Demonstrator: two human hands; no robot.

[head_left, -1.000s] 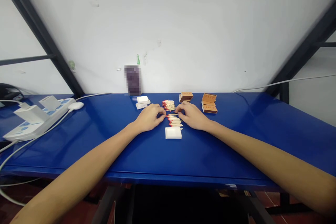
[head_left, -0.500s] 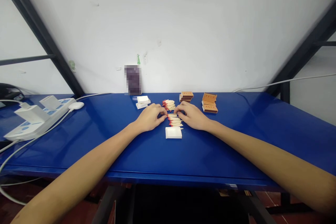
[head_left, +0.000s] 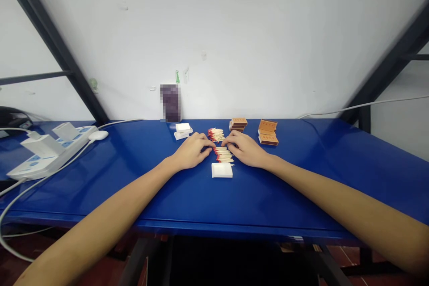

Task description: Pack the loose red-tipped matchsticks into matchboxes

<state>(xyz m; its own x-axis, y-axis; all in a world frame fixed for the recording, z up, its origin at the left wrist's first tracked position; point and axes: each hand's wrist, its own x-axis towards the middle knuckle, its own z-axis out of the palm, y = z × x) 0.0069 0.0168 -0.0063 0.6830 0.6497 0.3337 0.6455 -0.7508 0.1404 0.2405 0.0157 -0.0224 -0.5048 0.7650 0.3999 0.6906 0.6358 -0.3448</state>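
Observation:
Both my hands rest on the blue table (head_left: 268,187) on either side of a small pile of red-tipped matches (head_left: 224,155). My left hand (head_left: 192,149) has its fingers curled, with the fingertips pinched at the left end of the pile. My right hand (head_left: 244,148) is curled the same way at the right end. A second loose heap of matches (head_left: 216,134) lies just behind the hands. A white matchbox tray (head_left: 221,170) sits in front of the pile, close to me.
Two white trays (head_left: 182,130) are stacked at the back left of the matches. Brown matchbox sleeves (head_left: 237,123) and a second brown stack (head_left: 267,131) stand at the back right. A white power strip with adapters (head_left: 47,149) and cables occupies the left end.
The fingertips of both hands have closed in a little on the near pile of matches. Nothing else on the table has moved.

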